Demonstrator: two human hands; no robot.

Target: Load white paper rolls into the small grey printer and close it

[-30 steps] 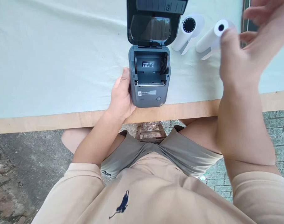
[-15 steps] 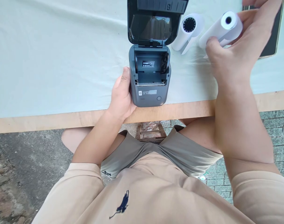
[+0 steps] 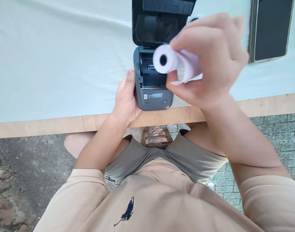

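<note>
A small dark grey printer stands near the table's front edge, its lid swung open and upright. My left hand is wrapped against the printer's left side, thumb along its edge. My right hand is closed round a white paper roll and holds it in the air just above the printer's open paper bay, the roll's core facing me. A loose paper end hangs under the roll. A second white roll lies behind my right hand, mostly hidden.
A pale cloth covers the table, leaving a wooden front edge bare. A dark phone lies at the back right. My lap and a paved floor show below the table.
My right hand closed on the right-hand paper roll, lifted it off the cloth and carried it left to above the open printer. The left hand and printer stayed put.
</note>
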